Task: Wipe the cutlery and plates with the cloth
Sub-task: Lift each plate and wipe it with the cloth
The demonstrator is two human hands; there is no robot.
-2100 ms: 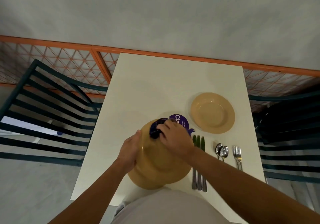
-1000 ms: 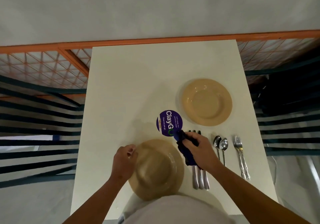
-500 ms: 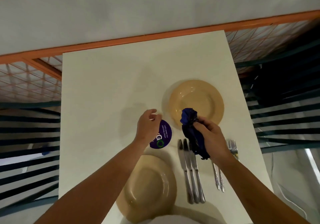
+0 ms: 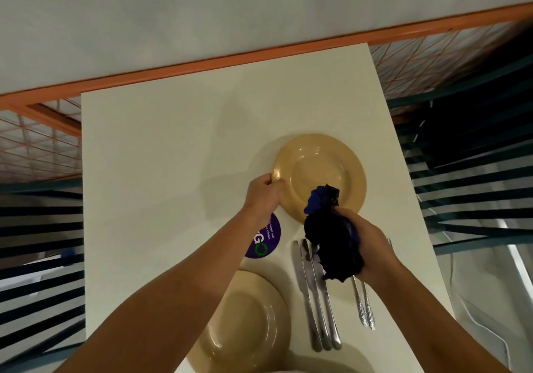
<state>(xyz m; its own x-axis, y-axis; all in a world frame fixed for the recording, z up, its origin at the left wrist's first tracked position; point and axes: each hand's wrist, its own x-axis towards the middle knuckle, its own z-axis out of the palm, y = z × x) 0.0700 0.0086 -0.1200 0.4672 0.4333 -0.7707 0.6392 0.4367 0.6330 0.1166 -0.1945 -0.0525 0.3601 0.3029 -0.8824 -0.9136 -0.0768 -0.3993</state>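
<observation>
1. My left hand (image 4: 264, 192) grips the far plate (image 4: 319, 177) at its near-left rim, fingers curled on it.
2. My right hand (image 4: 367, 245) clamps the bunched cloth (image 4: 331, 237) above the knives (image 4: 315, 294).
3. I'd steady the plate on the tabletop (image 4: 173, 141), then wipe rim to centre.

A round purple sticker (image 4: 266, 241) lies on the white table (image 4: 161, 153) under the left forearm. An orange rail (image 4: 202, 64) runs beyond both hands.
</observation>
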